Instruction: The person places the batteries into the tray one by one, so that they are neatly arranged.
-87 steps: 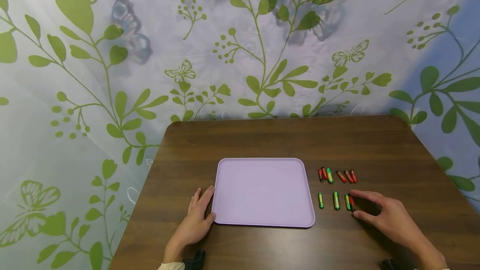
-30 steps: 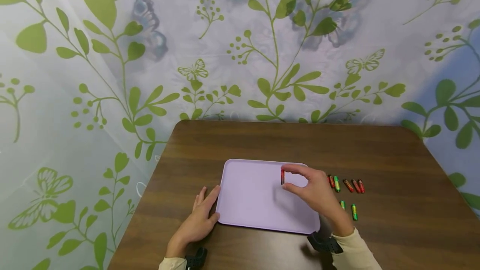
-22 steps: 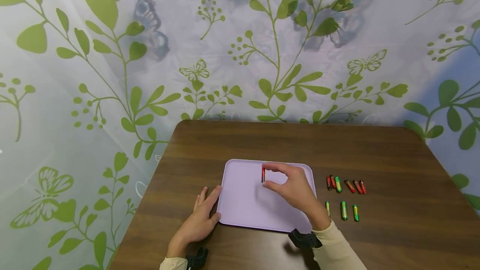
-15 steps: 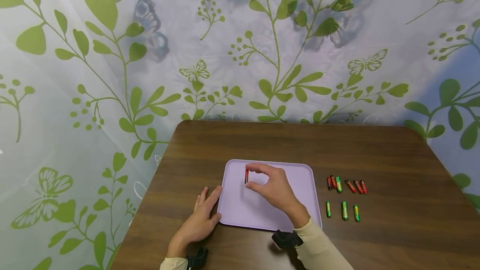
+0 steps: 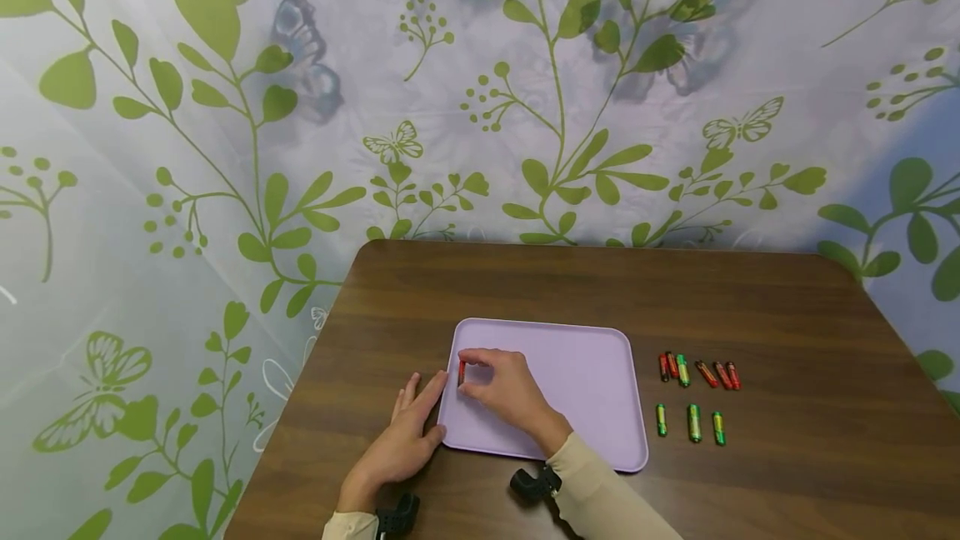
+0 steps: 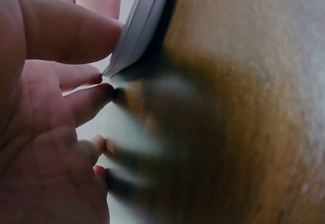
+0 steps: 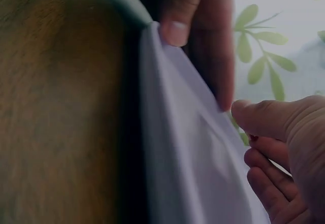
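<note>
A lilac tray [image 5: 570,390] lies on the brown table. At its left edge rests my left hand [image 5: 401,444], fingers extended, thumb and fingertips touching the rim; the left wrist view shows the thumb against the tray's edge [image 6: 144,26]. Over the tray's left part, my right hand [image 5: 506,390] pinches a red and black battery [image 5: 462,372] upright between thumb and finger. In the right wrist view only a small red bit of the battery [image 7: 253,138] shows beside the right hand [image 7: 284,148]. Whether the battery touches the tray cannot be told.
Right of the tray, several red batteries and a green one [image 5: 683,371] lie in a back row. Nearer the front are three green batteries, the middle one [image 5: 694,423] larger. A curtain [image 5: 450,107] with leaves and butterflies hangs behind the table [image 5: 600,273].
My right hand has taken the red battery from beside a green one at the right and carried it left across the tray to its left part. The left hand stays at the edge.
</note>
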Demonstrator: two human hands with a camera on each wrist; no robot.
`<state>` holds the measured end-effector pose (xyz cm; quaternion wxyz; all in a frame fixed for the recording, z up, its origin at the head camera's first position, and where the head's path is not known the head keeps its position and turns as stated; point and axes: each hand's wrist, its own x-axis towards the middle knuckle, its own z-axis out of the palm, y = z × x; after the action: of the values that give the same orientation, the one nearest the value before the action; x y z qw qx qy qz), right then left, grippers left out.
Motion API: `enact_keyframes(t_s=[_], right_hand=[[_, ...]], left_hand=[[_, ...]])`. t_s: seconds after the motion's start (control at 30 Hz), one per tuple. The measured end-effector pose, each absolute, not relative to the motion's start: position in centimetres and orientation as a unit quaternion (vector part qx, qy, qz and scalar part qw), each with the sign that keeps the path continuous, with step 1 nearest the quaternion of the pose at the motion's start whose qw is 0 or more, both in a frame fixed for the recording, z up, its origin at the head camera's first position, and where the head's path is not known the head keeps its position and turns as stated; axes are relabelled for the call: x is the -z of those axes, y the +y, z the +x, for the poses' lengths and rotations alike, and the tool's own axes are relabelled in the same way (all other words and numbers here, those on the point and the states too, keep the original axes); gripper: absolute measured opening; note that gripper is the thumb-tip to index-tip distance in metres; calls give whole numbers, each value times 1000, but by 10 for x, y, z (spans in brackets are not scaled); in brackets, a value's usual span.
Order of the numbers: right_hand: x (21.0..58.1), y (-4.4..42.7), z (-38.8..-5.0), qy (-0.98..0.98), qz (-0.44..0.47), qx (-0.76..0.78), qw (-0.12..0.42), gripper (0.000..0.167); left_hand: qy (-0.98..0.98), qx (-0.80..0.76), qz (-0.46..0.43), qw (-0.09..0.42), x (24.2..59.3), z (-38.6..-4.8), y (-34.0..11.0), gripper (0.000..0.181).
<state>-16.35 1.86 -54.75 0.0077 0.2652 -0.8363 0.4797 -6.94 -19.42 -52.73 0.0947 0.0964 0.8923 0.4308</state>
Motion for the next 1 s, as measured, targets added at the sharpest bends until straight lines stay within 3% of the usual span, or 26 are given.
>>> enact_keyframes(t_s=[0.67,0.87,1.0], right_hand=[[547,-5,-166,-885,307,-346,57,48],[545,6,-168,-867,301,-396,31,54],[542,18,-171,-849,285,-444,4,52]], left_hand=[[890,-433,113,90,530,-70,-195,79],[880,-450,137,68,533,-71,-195,78],[888,-437,117,87,530,-71,-195,78]])
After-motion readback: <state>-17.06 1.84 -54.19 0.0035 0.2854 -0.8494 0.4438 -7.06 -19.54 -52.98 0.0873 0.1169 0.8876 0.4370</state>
